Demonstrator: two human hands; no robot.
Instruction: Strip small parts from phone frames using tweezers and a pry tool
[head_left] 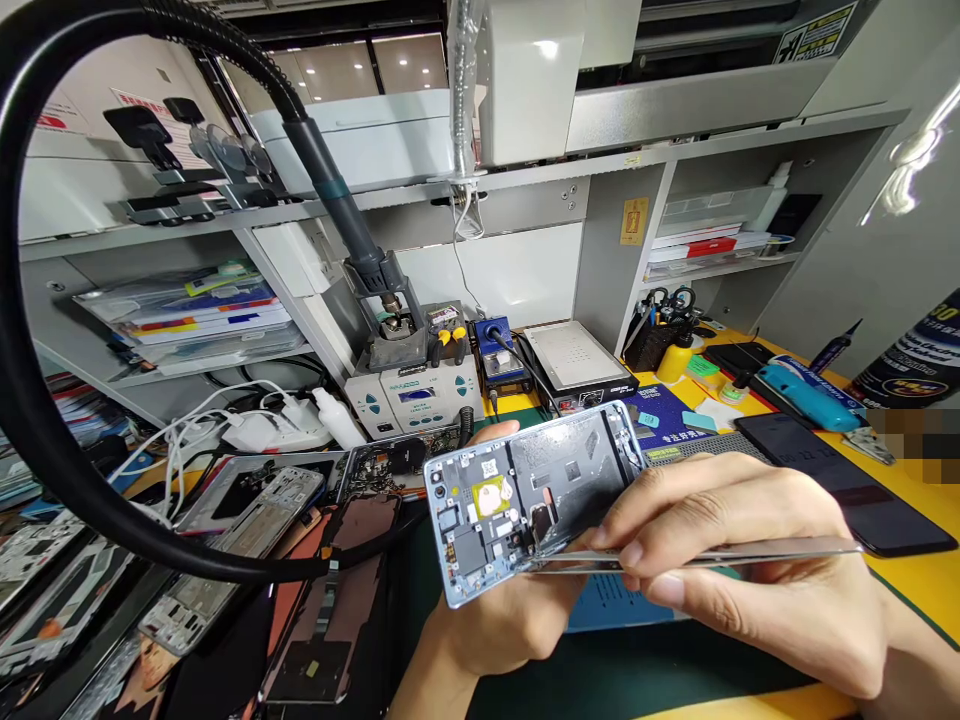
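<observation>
My left hand (517,615) is closed around an opened phone (574,470) from below and behind, holding it tilted above the work mat. The phone has a light blue frame, its inner board shows at the left end, and a patch of white paste on yellow lies on that board. A bare dark grey bay fills the right half. In my right hand (750,560) a pair of metal tweezers (720,553) is pinched between thumb and fingers. The tweezer tips point left along the phone's lower edge; whether they touch it I cannot tell.
A hot-air station (424,400) stands behind, its thick black hose (225,565) looping across the left side. Phone frames and parts (232,560) crowd the left. A dark phone (840,480) lies at right near a blue tool (810,395) and a spray can (915,350).
</observation>
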